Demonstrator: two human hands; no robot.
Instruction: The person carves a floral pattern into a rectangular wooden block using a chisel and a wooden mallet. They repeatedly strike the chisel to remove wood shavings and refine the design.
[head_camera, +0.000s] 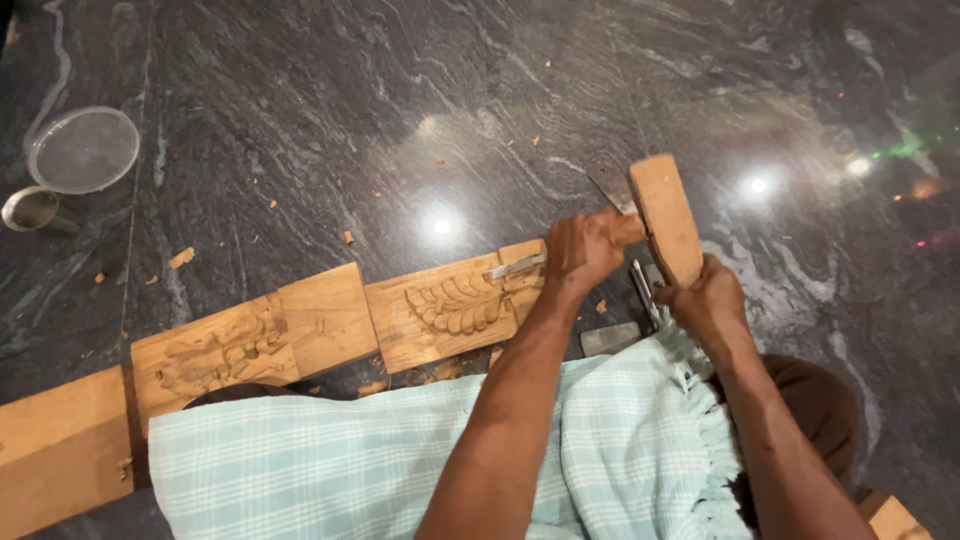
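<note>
- Our left hand (578, 252) grips a chisel (517, 266), its blade on the long wooden beam (330, 320) at centre.
- Our right hand (708, 297), at 3 o'clock, clasps a wooden mallet (665, 215).
- Two relief panels look carved; the 9 o'clock end remains plain.

The carved plank (300, 335) is showing pale, raw wood, matt, rough where the leaf pattern is cut. The mallet (665, 215), at two o'clock from it, is looking like the same unfinished wood. The chisel (515, 266) blade is glinting as bare metal. The floor (400, 100) is gleaming as polished dark stone. Checked cotton cloth (400, 450) is lying soft at six o'clock.
</note>
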